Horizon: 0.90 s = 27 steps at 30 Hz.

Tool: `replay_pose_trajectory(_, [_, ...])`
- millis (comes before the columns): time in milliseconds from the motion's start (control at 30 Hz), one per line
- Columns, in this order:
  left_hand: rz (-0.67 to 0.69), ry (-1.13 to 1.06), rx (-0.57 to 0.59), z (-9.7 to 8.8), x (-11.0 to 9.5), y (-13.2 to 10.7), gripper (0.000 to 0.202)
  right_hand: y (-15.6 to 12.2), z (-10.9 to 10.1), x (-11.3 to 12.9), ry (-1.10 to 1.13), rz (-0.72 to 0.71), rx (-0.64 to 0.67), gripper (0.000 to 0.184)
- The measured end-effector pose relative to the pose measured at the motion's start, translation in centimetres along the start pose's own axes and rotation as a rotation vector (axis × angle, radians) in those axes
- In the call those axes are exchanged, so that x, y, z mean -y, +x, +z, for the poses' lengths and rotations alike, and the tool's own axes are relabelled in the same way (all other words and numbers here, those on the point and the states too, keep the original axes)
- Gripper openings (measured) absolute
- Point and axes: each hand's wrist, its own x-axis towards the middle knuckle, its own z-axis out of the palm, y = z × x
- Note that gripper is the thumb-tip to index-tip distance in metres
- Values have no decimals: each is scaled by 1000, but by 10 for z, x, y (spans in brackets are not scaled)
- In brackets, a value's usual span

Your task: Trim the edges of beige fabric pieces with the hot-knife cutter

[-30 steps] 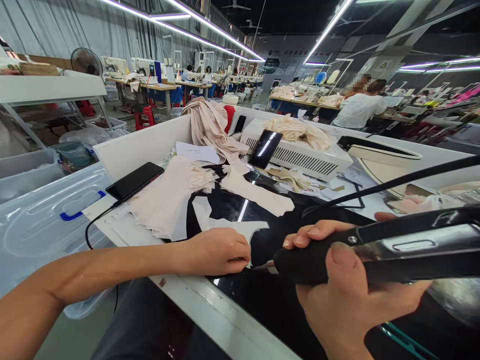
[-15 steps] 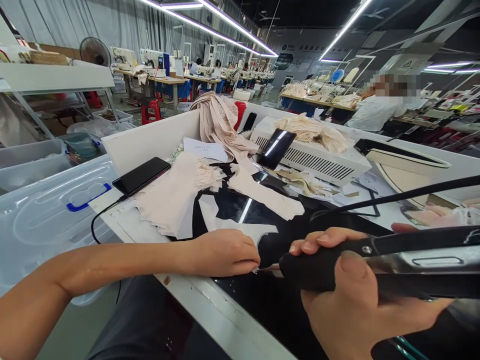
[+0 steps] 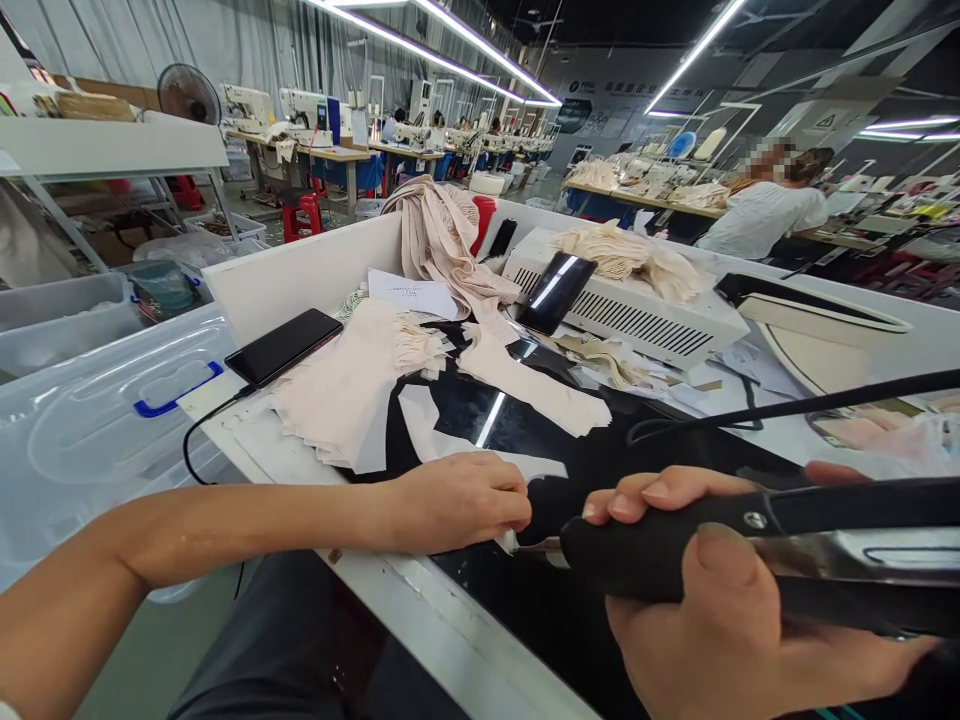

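Note:
My left hand [image 3: 457, 500] is closed at the near edge of the black glossy board, its fingertips pinching the edge of a white cut piece [image 3: 421, 420]. Part of that piece is hidden under the hand. My right hand [image 3: 720, 600] is wrapped around a thick black hand tool [image 3: 630, 545] with a silver metal strip along its side. The tool's narrow metal tip [image 3: 551, 547] points left and reaches close to the left fingertips; whether it touches the piece I cannot tell. Beyond lie a pale cut piece [image 3: 532, 385] and a stack of cream cut pieces [image 3: 337, 390].
A phone with a cable [image 3: 285, 345] lies at the left edge, and another phone [image 3: 556, 292] leans on a white vented box [image 3: 637, 310]. Draped beige fabric [image 3: 442, 240] hangs at the back. A black cable [image 3: 795, 402] crosses the right side. A clear plastic bin [image 3: 97, 410] stands left.
My left hand has shifted slightly right with its pinched edge. My right hand and the tool have moved a little right and down.

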Motion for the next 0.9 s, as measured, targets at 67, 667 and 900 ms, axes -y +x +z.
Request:
replay_pose_trajectory(67, [53, 26, 7, 1, 1, -1, 17, 0, -1, 0, 2, 2, 2, 65])
replay_pose_trajectory(667, [281, 352, -9, -4, 6, -23, 27, 8, -3, -5, 29, 25, -30, 77])
replay_pose_trajectory(900, [290, 367, 0, -5, 5, -22, 29, 7, -8, -9, -1, 26, -39, 78])
